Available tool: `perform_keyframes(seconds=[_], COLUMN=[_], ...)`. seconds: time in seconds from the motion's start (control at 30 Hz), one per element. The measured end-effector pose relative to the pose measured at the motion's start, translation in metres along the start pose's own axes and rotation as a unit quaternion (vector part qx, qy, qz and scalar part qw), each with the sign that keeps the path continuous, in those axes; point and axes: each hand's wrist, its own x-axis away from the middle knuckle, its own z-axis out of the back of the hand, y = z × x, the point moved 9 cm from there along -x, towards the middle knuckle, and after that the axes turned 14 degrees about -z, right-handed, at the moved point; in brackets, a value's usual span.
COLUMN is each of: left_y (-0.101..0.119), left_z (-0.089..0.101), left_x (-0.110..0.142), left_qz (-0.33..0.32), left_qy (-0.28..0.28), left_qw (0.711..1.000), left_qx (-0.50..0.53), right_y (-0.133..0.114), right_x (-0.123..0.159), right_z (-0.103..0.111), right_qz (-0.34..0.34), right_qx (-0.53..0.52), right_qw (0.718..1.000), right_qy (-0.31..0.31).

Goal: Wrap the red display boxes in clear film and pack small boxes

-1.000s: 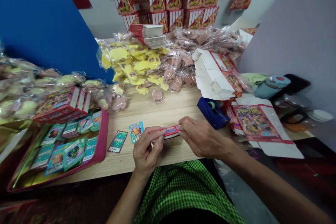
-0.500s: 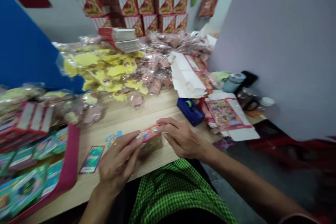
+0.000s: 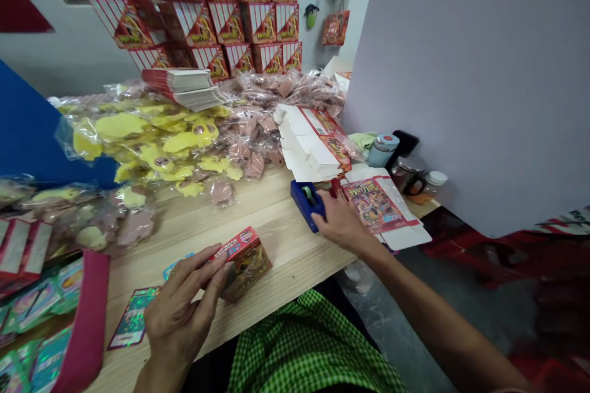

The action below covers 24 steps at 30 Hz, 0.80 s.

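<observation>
My left hand (image 3: 187,301) is closed around a small red-topped printed box (image 3: 249,261), which stands on the wooden table. Its fingers lie along the top and the thumb presses the near side. My right hand (image 3: 343,221) is at the blue tape dispenser (image 3: 302,212), with thumb and forefinger apart at its right edge. A roll of green-looking tape (image 3: 307,192) sits inside the dispenser. A shiny green card (image 3: 135,316) lies left of my left hand, and a blue card (image 3: 177,265) is partly hidden behind that hand.
A magenta tray (image 3: 90,319) of cards is at the left. Bagged yellow shapes (image 3: 122,126) and bagged pinkish-brown pieces (image 3: 246,123) heap along the back. Flattened cartons (image 3: 378,206), a light-blue cup (image 3: 383,150) and a glass jug (image 3: 408,172) are on the right. Stacked red boxes (image 3: 228,27) stand behind.
My right hand has left the small box and moved right to the tape dispenser. My left hand still holds the box. The whole view has shifted.
</observation>
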Motion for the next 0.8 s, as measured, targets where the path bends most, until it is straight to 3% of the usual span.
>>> perform_keyframes(seconds=[0.17,0.27,0.33,0.47,0.63,0.73,0.8], left_y=[-0.001,0.002,0.004,0.013,0.015,0.019,0.022], left_z=[0.000,0.000,-0.001,0.000,0.000,0.001,0.002], left_x=[0.000,0.004,0.008,0.011,0.011,0.009,0.007], left_qz=[-0.003,-0.007,-0.006,-0.022,-0.036,-0.052,-0.050], left_qy=[-0.013,-0.024,-0.033,-0.022,-0.031,-0.038,-0.034], left_qw=[1.000,1.000,0.999,0.999,0.998,0.998,0.998], left_qx=[-0.004,0.001,0.009,0.027,0.031,0.022,0.016], right_y=[0.030,0.028,0.023,0.022,0.039,0.040,0.029], right_x=[-0.012,-0.012,-0.008,0.000,0.013,0.028,0.044], right_z=[-0.007,-0.017,-0.017,-0.012,-0.023,-0.009,0.009], right_qz=[-0.092,-0.124,-0.137,-0.134,-0.132,-0.108,-0.065], right_qx=[-0.133,-0.235,-0.301,-0.389,-0.372,-0.352,-0.347], right_qw=[0.981,0.947,0.923,0.898,0.917,0.930,0.934], right_qy=[-0.103,-0.179,-0.197,-0.155,-0.058,0.015,0.050])
